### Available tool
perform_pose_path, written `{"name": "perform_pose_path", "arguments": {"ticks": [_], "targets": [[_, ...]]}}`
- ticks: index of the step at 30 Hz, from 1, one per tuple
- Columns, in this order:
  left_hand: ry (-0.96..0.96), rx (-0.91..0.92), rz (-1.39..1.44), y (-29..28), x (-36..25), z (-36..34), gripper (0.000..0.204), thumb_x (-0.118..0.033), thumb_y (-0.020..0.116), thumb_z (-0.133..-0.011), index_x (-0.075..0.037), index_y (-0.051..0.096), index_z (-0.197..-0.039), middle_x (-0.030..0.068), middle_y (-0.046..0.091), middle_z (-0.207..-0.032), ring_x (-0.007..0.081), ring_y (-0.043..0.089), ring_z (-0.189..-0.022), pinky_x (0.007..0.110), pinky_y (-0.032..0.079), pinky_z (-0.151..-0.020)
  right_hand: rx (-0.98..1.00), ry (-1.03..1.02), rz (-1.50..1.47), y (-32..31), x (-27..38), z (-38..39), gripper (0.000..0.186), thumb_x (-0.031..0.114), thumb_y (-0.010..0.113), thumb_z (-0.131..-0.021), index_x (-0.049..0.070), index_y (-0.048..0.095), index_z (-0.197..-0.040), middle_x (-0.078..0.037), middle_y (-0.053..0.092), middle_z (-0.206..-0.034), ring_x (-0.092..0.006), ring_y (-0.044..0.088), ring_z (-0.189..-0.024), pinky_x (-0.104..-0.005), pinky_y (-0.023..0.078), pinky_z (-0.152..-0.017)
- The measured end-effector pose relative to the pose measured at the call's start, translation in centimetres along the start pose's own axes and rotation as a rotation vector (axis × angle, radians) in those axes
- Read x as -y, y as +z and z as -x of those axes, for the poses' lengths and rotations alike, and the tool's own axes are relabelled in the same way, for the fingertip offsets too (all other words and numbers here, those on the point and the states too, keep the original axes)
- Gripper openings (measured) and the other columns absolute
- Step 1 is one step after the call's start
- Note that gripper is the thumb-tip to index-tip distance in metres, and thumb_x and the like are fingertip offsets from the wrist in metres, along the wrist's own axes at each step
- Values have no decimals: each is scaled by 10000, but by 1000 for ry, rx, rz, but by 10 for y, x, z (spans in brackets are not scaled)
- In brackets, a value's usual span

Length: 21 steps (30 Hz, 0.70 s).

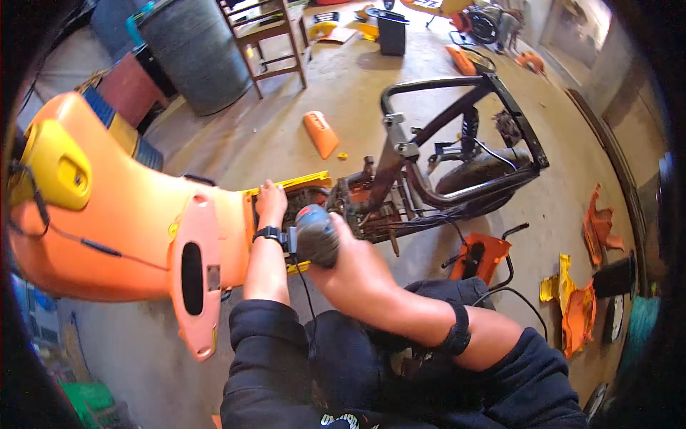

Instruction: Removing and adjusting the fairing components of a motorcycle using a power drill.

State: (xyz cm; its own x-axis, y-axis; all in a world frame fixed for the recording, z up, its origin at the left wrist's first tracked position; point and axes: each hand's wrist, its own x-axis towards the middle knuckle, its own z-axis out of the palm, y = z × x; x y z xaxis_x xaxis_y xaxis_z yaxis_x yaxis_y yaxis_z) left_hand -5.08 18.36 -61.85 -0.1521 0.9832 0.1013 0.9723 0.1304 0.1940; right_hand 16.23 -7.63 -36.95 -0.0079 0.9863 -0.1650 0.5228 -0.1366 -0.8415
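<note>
A scooter body (128, 218), orange with yellow trim (56, 157), lies across the left side, joined to an exposed black metal frame (429, 129). My left hand (273, 207) reaches over the footboard, fingers resting open at the yellow edge strip (300, 180). My right hand (357, 268) is closed on a dark power tool (314, 236) with a red spot, held just right of my left wrist and over the footboard. The tool's tip is hidden. A cable hangs below it. Dark mechanical parts show between the yellow strip and the frame.
An orange piece (320, 134) lies on the floor (236, 143). A drum (193, 61) and wooden chair (264, 32) stand behind. Loose orange panels (600, 225), yellow-orange plastic (575, 307) and an orange part with black tubing (479, 261) lie right. A partly visible person (500, 32) is at the back.
</note>
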Motion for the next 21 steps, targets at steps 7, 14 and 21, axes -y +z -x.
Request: {"name": "perform_pose_path", "arguments": {"ticks": [7, 14, 21], "targets": [[226, -8, -30, 7, 4, -21, 280, -248, 536, -956, -18, 504, -1113, 232, 596, -1112, 417, 613, -1025, 493, 526, -828, 16, -56, -30, -6, 0, -9, 769, 226, 709, -778, -67, 342, -1387, -298, 658, -854, -458, 646, -827, -511, 516, -713], [275, 223, -63, 3, 23, -41, 316, -139, 624, -895, 38, 490, -1120, 292, 629, -1088, 438, 611, -1028, 510, 491, -891, 7, -122, -22, -7, -4, -9, 811, 227, 664, -785, -101, 282, -1422, -280, 669, -837, -445, 664, -799, -501, 528, -729], [-63, -130, 558, -3, 88, -27, 225, -90, 522, -922, -8, 472, -1125, 240, 666, -850, 389, 663, -743, 466, 534, -648, 47, -111, -26, 4, 12, -6, 642, 186, 666, -767, -64, 442, -1315, -305, 650, -826, -466, 642, -839, -515, 513, -744]]}}
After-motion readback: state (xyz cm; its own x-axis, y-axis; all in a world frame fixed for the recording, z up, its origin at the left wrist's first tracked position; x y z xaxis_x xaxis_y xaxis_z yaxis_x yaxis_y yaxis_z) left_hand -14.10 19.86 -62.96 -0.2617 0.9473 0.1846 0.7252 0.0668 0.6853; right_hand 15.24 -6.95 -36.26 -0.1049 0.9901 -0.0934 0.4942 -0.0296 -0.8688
